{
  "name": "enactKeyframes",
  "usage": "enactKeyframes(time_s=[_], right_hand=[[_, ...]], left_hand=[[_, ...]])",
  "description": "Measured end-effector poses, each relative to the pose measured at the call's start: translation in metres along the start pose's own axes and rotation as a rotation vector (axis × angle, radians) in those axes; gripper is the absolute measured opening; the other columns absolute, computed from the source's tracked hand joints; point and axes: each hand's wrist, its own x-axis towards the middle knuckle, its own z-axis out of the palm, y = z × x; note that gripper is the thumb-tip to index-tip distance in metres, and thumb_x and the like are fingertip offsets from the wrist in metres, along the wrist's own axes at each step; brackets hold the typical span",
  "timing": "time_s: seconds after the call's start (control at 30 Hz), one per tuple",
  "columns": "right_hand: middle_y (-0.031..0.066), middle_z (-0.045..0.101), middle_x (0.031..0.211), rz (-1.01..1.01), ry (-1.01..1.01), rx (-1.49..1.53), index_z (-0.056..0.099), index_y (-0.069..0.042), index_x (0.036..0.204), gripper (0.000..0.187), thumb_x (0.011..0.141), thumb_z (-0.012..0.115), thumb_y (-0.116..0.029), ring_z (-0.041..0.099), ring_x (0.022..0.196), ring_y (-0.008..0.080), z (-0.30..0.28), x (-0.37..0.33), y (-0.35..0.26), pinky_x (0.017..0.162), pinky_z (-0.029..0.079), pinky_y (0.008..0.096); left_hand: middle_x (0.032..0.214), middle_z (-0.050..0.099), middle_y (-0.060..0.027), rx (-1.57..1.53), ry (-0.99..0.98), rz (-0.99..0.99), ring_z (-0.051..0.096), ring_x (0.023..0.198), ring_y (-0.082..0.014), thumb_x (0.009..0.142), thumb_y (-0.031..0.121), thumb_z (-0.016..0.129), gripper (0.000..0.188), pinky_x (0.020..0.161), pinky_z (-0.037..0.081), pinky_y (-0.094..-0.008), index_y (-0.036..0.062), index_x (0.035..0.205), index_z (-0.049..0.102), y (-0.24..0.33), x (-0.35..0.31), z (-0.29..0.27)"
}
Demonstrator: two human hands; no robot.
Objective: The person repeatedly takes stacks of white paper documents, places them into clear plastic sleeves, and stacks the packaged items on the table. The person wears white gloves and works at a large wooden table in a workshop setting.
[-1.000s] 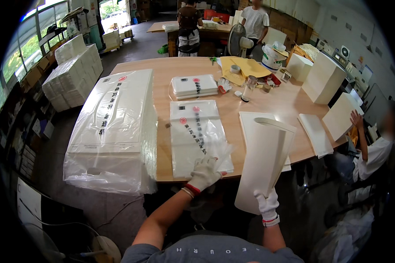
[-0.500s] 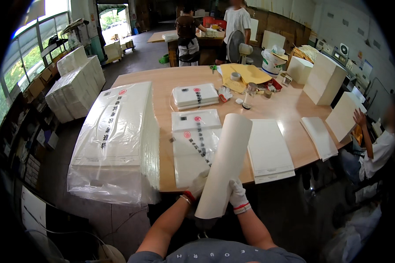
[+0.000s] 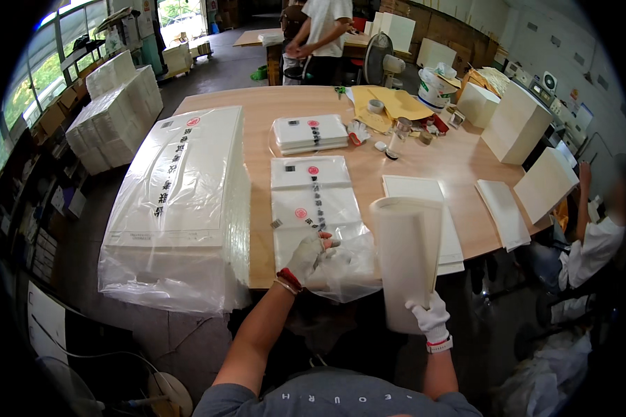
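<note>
Paper roll (image 3: 405,257) above right-hand fingers (image 3: 424,314)

rolled white paper sheets (image 3: 405,257) | curled, upright off table edge || clear plastic bag (image 3: 341,260) | mouth open, overhanging edge

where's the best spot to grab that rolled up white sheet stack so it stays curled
Probably near the lower end, coming from below, as the right hand does now. The rolled white sheets stand nearly upright with the open end on top, so fingers wrapped around the bottom hold the curl closed. The left hand is on the clear plastic bag at the table edge.
</note>
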Motion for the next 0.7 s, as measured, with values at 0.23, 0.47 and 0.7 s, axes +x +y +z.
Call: enactKeyframes(time_s=[0.23,0.47,0.7], right_hand=[[0.0109,0.062,0.09,-0.261,-0.318,-0.622,0.064,-0.012,0.099,0.027,0.073,0.061,-0.019,0.061,0.078,0.0296,0.01,-0.004,-0.002,0.066,0.05,0.0403],[0.0113,0.053,0.114,-0.359,-0.376,-0.589,0.045,-0.004,0.119,0.04,0.089,0.048,-0.031,0.051,0.109,0.0234,0.085,0.053,0.065,0.086,0.045,0.0316],[0.0188,0.052,0.119,0.178,0.071,-0.41,0.041,-0.012,0.126,0.047,0.085,0.051,-0.032,0.057,0.098,0.0379,0.139,0.093,0.058,0.08,0.046,0.0439]], left_hand=[[0.087,0.061,-0.0059,0.688,-0.18,0.553,0.059,0.081,-0.0165,0.084,0.012,0.06,0.028,0.07,0.05,-0.0293,0.0014,0.109,0.052,-0.013,0.001,0.044],[0.085,0.061,-0.0149,1.198,-0.303,0.491,0.062,0.082,-0.0287,0.077,0.007,0.057,0.036,0.071,0.049,-0.0364,0.0056,0.113,0.052,-0.058,-0.036,0.11],[0.098,0.059,-0.0131,1.716,-0.174,0.68,0.059,0.089,-0.0324,0.08,0.013,0.055,0.039,0.076,0.049,-0.0407,0.006,0.119,0.051,-0.082,-0.013,-0.017]])
